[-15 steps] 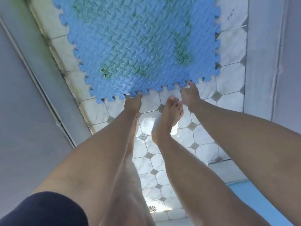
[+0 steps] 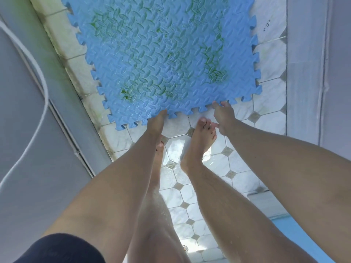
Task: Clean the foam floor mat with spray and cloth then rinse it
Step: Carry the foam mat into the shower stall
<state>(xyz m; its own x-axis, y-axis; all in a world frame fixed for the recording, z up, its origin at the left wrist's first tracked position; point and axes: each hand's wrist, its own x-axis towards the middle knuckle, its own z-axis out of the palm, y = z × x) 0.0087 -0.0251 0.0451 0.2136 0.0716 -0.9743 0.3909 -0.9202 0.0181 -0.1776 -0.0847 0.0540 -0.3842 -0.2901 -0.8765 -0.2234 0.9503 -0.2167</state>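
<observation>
The blue foam mat point(image 2: 163, 54) lies flat on the white tiled floor point(image 2: 269, 103), its jigsaw-toothed near edge towards me. Green stains run across its ribbed surface, thickest at the right and lower left, and it looks wet. My left hand point(image 2: 156, 121) stretches down to the near edge, fingertips meeting a tooth of the mat; whether they grip it is hidden. My right hand point(image 2: 224, 116) rests further right on the same edge, two fingertips touching the teeth and the thumb spread away from the mat. No spray bottle or cloth is in view.
My bare feet stand just short of the mat, the right foot point(image 2: 201, 137) between my hands. A white hose or cord point(image 2: 44, 88) curves along the grey wall on the left. A floor drain point(image 2: 185, 247) sits behind my legs. A blue surface point(image 2: 296, 236) shows at lower right.
Both hands stay at the mat's near edge. My left fingers have straightened towards the mat and my right thumb has spread out. The view has widened to show the white cord on the left.
</observation>
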